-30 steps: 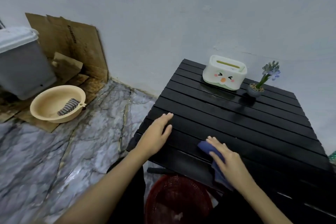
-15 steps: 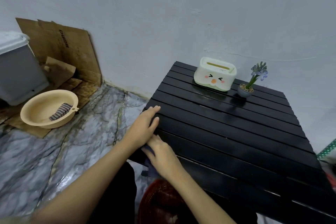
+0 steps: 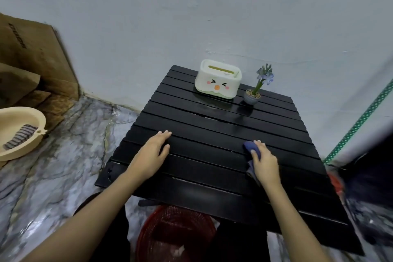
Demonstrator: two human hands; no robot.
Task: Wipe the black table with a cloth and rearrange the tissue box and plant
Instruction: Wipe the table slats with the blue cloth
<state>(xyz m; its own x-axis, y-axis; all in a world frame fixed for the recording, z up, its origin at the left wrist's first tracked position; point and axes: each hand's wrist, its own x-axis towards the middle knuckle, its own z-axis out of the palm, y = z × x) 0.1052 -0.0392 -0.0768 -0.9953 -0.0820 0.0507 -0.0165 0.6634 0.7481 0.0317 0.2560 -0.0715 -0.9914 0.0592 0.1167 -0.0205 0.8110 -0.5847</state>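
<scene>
Quick count from where I'm standing: one black slatted table [image 3: 223, 134], one tissue box [image 3: 218, 80] and one little potted plant [image 3: 253, 95] at upper center. Two hands: left hand [image 3: 152, 152], right hand [image 3: 265, 160], with one blue cloth [image 3: 251, 147]. One tan basin [image 3: 40, 121] far left, one striped rag [image 3: 19, 140] inside, one red basket [image 3: 176, 234] bottom center.

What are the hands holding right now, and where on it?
The right hand presses the blue cloth flat under its fingers and palm; the left hand holds nothing.
</scene>
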